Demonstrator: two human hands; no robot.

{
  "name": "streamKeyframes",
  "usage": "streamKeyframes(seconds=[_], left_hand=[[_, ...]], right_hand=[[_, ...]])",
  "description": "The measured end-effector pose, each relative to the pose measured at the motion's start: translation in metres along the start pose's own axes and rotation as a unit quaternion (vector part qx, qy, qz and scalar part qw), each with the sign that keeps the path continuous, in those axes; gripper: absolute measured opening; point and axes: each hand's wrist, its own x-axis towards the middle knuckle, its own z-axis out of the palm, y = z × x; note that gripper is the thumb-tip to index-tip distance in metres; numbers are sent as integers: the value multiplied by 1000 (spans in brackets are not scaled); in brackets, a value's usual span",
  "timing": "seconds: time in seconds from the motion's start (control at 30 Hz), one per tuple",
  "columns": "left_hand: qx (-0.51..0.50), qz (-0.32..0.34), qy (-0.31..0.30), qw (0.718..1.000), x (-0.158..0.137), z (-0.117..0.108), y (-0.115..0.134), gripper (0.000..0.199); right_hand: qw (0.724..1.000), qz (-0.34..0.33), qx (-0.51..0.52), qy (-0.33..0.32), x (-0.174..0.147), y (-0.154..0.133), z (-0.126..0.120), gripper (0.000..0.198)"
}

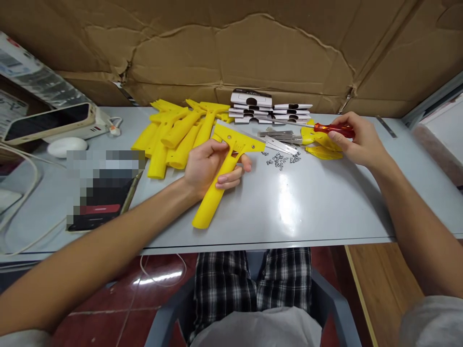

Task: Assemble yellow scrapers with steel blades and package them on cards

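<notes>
My left hand (pixel 211 168) is closed around a yellow scraper (pixel 213 198), its head tilted up and away from me. A metal blade runs along the far edge of that head, and a screw sits in its right end. Over on the right, my right hand (pixel 358 137) grips a screwdriver (pixel 334 129) with a red handle, its shaft pointing left. Small screws (pixel 278 161) lie loose on the table beyond the scraper. Metal blades (pixel 280 137) are stacked behind them, and yellow plastic pieces (pixel 323 147) lie near my right hand.
Several yellow scraper handles (pixel 157 154) are heaped at the left back. Folded white-and-black cards (pixel 251 103) are stacked against the cardboard wall (pixel 282 53). A phone (pixel 104 202), a white mouse (pixel 67 147) and cables occupy the left. One blade (pixel 386 126) lies at the far right.
</notes>
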Motion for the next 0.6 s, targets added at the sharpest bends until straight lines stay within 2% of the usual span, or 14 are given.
streamKeyframes(seconds=[0.17, 0.3, 0.5, 0.6], left_hand=[[29, 7, -45, 999, 0, 2, 1, 43], [23, 10, -40, 999, 0, 4, 1, 40], [-35, 7, 59, 998, 1, 9, -2, 25], [-75, 13, 111, 991, 2, 14, -3, 19]], right_hand=[[1000, 14, 5, -25, -1, 6, 1, 40], [998, 25, -5, -52, 0, 13, 4, 41], [997, 3, -61, -47, 3, 18, 5, 36], [997, -7, -65, -49, 3, 18, 4, 43]])
